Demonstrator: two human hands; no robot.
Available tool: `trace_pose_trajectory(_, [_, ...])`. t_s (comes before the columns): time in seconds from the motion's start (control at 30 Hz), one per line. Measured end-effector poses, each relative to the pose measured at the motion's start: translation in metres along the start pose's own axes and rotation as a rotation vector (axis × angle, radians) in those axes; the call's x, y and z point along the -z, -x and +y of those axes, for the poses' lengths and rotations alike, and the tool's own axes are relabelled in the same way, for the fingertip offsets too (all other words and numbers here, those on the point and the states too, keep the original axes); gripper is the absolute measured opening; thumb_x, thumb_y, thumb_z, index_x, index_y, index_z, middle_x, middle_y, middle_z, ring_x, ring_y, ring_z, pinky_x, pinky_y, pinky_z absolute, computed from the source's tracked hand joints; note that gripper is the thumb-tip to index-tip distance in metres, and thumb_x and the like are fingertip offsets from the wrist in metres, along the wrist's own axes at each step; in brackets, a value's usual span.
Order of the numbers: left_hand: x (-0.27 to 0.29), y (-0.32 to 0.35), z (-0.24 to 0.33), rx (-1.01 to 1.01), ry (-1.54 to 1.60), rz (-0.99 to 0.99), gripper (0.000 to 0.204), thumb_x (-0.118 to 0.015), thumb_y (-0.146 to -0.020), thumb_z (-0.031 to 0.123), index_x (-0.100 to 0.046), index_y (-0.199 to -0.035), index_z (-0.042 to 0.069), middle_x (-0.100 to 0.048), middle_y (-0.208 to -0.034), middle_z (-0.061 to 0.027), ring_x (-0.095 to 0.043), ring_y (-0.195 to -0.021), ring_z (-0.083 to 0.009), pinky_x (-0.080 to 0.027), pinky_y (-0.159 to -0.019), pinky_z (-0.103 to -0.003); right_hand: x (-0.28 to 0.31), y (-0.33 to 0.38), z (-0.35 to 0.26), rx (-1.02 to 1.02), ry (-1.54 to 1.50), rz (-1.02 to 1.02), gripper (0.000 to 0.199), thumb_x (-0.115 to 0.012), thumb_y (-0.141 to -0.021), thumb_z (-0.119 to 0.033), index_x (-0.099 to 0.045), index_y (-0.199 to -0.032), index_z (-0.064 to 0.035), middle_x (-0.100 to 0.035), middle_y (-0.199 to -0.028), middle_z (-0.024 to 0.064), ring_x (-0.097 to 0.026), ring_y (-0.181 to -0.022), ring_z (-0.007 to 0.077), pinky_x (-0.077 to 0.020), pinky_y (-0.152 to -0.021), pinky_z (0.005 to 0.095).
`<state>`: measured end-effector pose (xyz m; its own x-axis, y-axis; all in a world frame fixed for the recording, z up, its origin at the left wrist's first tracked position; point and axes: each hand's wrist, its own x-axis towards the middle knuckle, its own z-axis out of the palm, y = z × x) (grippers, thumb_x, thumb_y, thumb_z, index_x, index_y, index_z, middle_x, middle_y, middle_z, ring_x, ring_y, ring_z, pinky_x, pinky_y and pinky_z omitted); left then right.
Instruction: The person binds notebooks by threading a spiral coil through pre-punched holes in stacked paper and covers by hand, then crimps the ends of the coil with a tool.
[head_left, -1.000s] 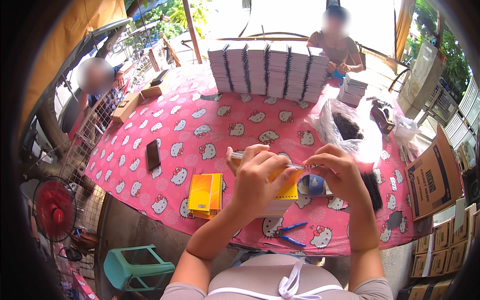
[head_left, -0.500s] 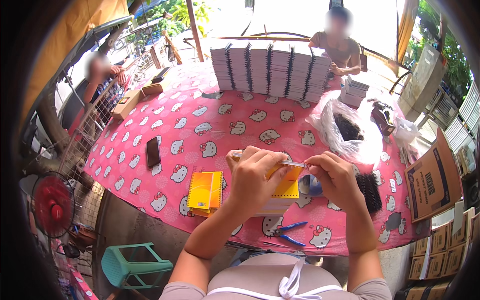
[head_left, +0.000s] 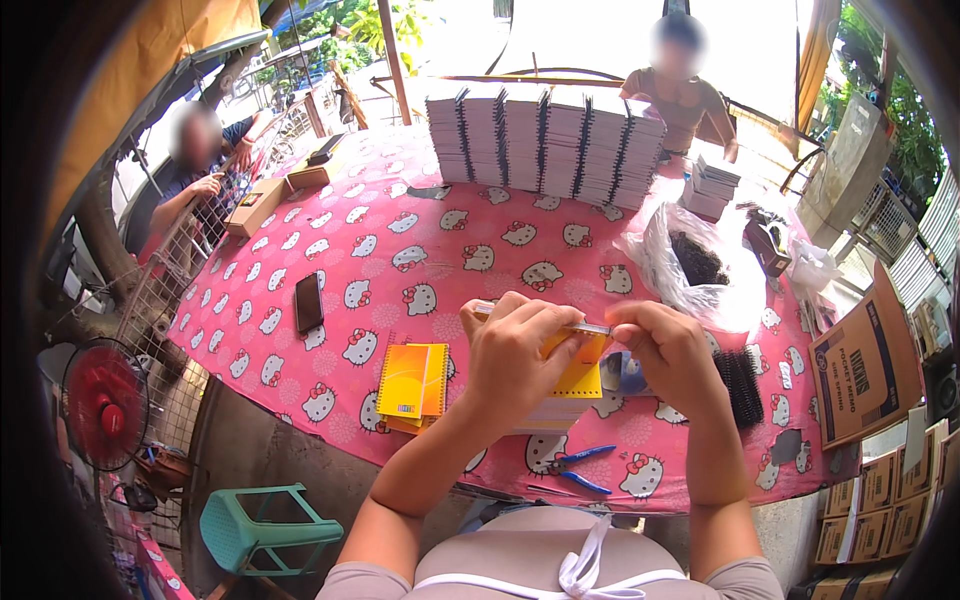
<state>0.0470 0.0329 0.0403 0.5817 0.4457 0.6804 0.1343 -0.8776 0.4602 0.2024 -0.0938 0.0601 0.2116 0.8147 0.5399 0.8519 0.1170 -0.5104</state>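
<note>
Above the table, my left hand (head_left: 522, 345) is closed around a memo notebook (head_left: 597, 329), held edge-up with its thin white page edge showing. At that notebook's right end, the fingers of my right hand (head_left: 665, 350) are pinched together; what they grip is too small to make out. Below my hands sits a stack of punched yellow-covered pads (head_left: 578, 382), partly hidden by my left hand. Finished-looking spiral notebooks (head_left: 412, 380) with yellow covers lie to the left. Blue-handled cutting pliers (head_left: 585, 470) rest near the front edge. Black spiral coils (head_left: 738, 385) lie right of my right hand.
Tall stacks of bound notebooks (head_left: 545, 145) stand at the back. A plastic bag (head_left: 655, 265) of black coils, a phone (head_left: 308, 303) and a cardboard box (head_left: 865, 360) are around the pink table (head_left: 400, 290). Two people sit beyond it; a green stool (head_left: 260, 525) stands front left.
My right fingers have shifted slightly at the notebook's end; my left hand keeps its hold. The person at the left has leaned into view, and the far person's arm has moved outward.
</note>
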Motion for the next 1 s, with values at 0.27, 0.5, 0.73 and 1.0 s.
trace_pose_trajectory(0.27, [0.000,0.000,0.000,-0.011,-0.006,0.004,0.020,-0.079,-0.071,0.014,-0.074,-0.090,0.015,-0.070,-0.085,0.0046,-0.059,-0.085,-0.0143,-0.031,-0.087,-0.037,-0.002,-0.002,-0.020,-0.034,0.110,0.036,0.026,-0.072,-0.083,-0.024,-0.060,-0.096,-0.0042,-0.060,-0.088,0.0113,-0.064,-0.077,0.0310,-0.0513,-0.062,0.0406])
trace_pose_trajectory(0.5, [0.002,0.001,0.001,0.013,0.017,-0.015,0.018,-0.078,-0.072,0.013,-0.074,-0.090,0.014,-0.070,-0.085,0.0045,-0.059,-0.086,-0.0149,-0.029,-0.092,-0.039,-0.009,-0.002,-0.018,0.028,0.123,0.041,0.028,-0.070,-0.084,-0.027,-0.060,-0.096,-0.0034,-0.060,-0.090,0.0108,-0.064,-0.077,0.0321,-0.0508,-0.061,0.0404])
trace_pose_trajectory(0.73, [0.001,0.002,0.000,0.016,0.022,-0.024,0.027,-0.077,-0.074,0.016,-0.072,-0.100,0.014,-0.070,-0.085,0.0030,-0.059,-0.086,-0.0153,-0.029,-0.091,-0.038,-0.010,-0.001,-0.017,0.002,0.130,0.041,0.020,-0.069,-0.084,-0.018,-0.060,-0.095,-0.0038,-0.060,-0.091,0.0100,-0.064,-0.076,0.0314,-0.0502,-0.059,0.0409])
trace_pose_trajectory(1.0, [0.004,0.001,0.003,0.048,0.041,-0.034,0.037,-0.077,-0.073,0.019,-0.069,-0.108,0.014,-0.069,-0.086,0.0022,-0.060,-0.087,-0.0155,-0.030,-0.088,-0.036,-0.008,-0.009,-0.025,0.025,0.129,0.038,0.010,-0.066,-0.085,-0.012,-0.063,-0.090,-0.0042,-0.061,-0.082,0.0110,-0.064,-0.075,0.0317,-0.0509,-0.061,0.0406])
